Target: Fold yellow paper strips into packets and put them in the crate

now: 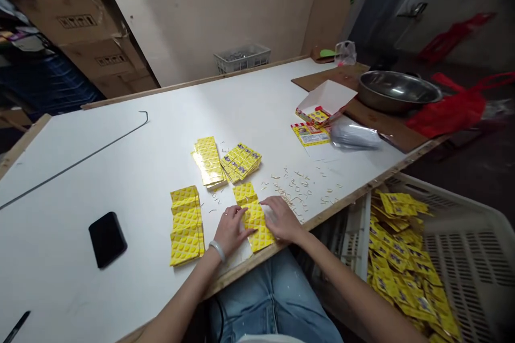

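Near the table's front edge a strip of yellow patterned sachets lies in front of me. My left hand holds its left edge, with the thumb lying on top of the strip. Along the right edge my right hand grips it with bent fingers; part of those fingertips is hidden. A neat stack of yellow sachet strips lies to the left of my left hand. Just beyond my hands are a shiny yellow stack and a fanned pile of printed sachets.
Thin scraps litter the white table. A phone and a long metal rod lie left. An open carton, plastic sleeves and a metal bowl sit right. Below, a crate contains yellow sachets.
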### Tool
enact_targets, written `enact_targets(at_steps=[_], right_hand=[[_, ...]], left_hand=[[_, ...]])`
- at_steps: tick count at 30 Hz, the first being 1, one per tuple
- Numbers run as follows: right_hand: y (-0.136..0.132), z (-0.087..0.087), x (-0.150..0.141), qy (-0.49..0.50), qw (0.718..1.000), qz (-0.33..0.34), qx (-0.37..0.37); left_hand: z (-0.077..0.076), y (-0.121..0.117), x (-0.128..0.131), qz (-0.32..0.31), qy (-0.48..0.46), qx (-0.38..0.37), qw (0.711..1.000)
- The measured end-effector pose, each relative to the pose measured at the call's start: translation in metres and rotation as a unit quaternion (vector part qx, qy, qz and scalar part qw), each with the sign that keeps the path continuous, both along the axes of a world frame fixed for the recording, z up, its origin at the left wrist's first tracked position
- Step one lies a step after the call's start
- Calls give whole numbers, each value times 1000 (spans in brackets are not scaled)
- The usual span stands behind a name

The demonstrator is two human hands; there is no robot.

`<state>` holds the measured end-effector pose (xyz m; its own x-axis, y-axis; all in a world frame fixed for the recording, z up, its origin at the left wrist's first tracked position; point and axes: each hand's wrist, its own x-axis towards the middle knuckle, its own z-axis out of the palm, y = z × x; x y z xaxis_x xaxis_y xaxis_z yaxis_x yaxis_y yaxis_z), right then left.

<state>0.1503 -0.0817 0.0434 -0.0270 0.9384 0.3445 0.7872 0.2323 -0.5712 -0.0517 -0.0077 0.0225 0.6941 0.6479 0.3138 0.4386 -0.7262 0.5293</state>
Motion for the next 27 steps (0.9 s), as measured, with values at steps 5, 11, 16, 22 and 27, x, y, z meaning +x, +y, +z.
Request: enact_targets(at_steps=[5,11,16,22,27], right_hand=[[-2,-9,0,-11,995,48,-92],[14,-22,-2,20,994,64,-86],[18,-28,-1,40,995,63,-73],[19,-27,-7,65,993,18,-94],[23,-24,-16,87,981,-85,-150]], left_hand=[[-21,4,17,-15,2,-28,999],[-20,5,16,-7,20,-17,1000],[-22,5,16,-13,42,8,999],[-22,5,17,-13,56,39,998],[-23,2,17,10,55,55,997]])
